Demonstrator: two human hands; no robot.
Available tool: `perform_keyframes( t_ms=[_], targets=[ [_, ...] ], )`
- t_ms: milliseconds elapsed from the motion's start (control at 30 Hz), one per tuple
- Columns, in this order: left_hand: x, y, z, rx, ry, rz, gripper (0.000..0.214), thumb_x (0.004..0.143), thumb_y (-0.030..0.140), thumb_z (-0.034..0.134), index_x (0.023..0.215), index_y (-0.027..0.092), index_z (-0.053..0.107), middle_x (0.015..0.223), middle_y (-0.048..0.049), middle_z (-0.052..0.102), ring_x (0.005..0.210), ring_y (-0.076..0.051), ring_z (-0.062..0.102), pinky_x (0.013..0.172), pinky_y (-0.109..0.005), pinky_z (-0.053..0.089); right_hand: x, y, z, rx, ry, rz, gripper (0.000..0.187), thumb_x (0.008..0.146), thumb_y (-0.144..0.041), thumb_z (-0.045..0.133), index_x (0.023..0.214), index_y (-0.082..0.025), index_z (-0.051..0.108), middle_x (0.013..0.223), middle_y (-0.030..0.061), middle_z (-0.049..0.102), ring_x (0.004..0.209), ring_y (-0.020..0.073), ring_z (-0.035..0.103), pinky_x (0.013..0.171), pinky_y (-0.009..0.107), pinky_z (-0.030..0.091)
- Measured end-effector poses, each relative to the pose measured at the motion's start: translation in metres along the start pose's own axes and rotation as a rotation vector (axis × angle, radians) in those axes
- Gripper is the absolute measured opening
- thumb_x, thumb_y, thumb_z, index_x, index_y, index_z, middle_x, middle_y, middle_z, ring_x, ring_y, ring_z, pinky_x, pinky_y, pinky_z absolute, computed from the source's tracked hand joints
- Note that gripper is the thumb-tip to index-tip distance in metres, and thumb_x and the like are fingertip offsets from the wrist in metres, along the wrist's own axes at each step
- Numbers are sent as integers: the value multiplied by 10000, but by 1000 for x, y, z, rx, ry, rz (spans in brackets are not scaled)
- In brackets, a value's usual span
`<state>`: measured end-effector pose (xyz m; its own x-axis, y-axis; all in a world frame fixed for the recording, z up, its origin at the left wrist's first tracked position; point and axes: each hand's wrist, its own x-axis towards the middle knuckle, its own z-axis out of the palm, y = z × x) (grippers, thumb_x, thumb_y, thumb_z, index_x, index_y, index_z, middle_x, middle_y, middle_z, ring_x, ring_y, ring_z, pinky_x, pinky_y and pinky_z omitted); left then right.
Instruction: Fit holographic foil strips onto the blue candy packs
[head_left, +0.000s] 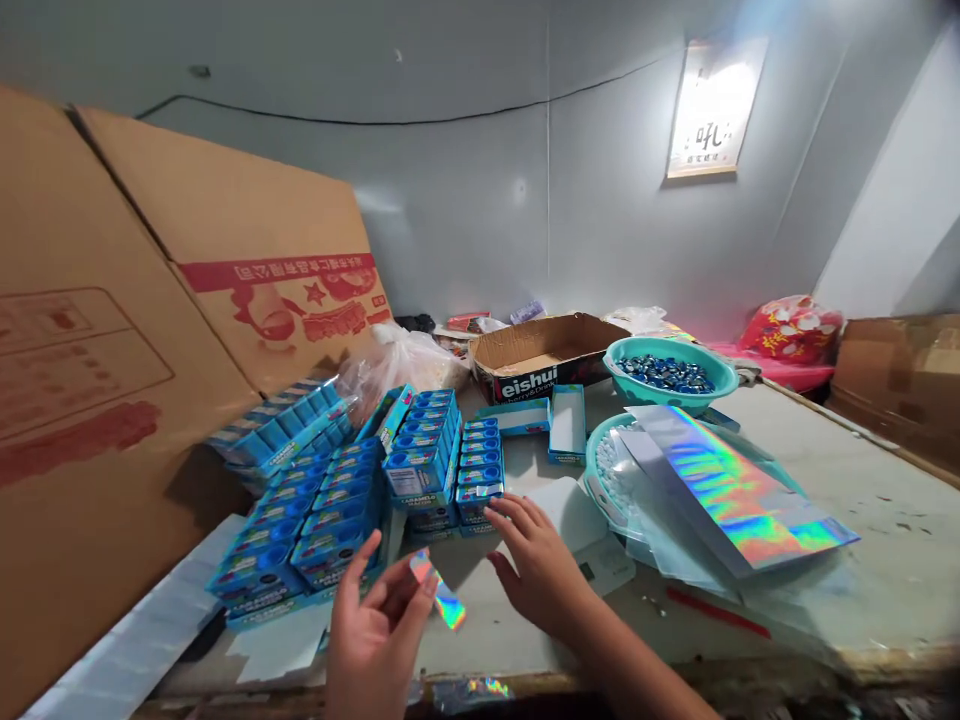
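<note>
My left hand (pixel 375 635), at the lower middle, pinches a small shiny rainbow-coloured strip (pixel 450 606) between thumb and fingers. To its right, my right hand (pixel 541 562) has its fingers apart and holds nothing that I can see. Its fingertips are at the front of a stack of small blue boxes (pixel 480 468); whether they touch it I cannot tell. Another blue stack (pixel 421 462) stands just left of that one. Further left, rows of blue boxes with round openings (pixel 274 545) lie beside my left hand.
Large rainbow-shiny sheets (pixel 739 490) lie across a turquoise basin (pixel 596 480) at right. Behind it, another turquoise basin (pixel 622 345) holds many dark blue wrapped pieces. An open carton (pixel 517 385) stands at the back. Tall cardboard (pixel 247 210) rises at left. A red strip (pixel 718 612) lies in front.
</note>
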<state>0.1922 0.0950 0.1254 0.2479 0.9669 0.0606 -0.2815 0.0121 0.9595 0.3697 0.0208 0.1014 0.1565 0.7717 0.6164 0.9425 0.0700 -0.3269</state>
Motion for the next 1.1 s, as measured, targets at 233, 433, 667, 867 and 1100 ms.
perform_keyframes(
  t_ms=[233,433,667,867,1100],
  targets=[
    [-3,2,-23,85,-58,-14,835,686,336,863,1389,290,415,1124,-93,713,801,-150,676,707,-266,602,28,29,52,-73,-159,254,503,821,-203,726,1315,-217,635,1550,164,368,1454,398,279,1159,574,334],
    [0,19,-29,181,-81,57,753,747,334,816,1374,259,405,1121,-108,705,780,-137,650,711,-269,596,27,13,55,-38,-125,172,516,894,-267,632,1401,-258,536,1522,133,415,1441,353,315,1173,607,252],
    [0,21,-13,156,72,198,749,730,287,832,1364,285,433,1154,-96,683,764,-97,631,722,-222,582,21,27,51,-11,-41,380,415,888,-333,655,1294,-259,619,1574,152,312,1449,381,292,1133,659,246],
    [20,-1,29,134,27,198,729,729,259,830,1344,282,440,1155,-83,665,713,-58,596,718,-196,563,27,31,51,-38,-158,339,525,879,-245,648,1383,-363,557,1612,105,258,1475,379,227,1147,661,174],
    [50,-17,76,173,-194,78,795,684,263,846,1343,264,401,1143,-92,654,747,-100,654,713,-244,583,25,21,32,515,-14,429,430,907,-287,579,1337,-295,597,1492,111,467,1387,317,411,1168,622,209]
  ],
)
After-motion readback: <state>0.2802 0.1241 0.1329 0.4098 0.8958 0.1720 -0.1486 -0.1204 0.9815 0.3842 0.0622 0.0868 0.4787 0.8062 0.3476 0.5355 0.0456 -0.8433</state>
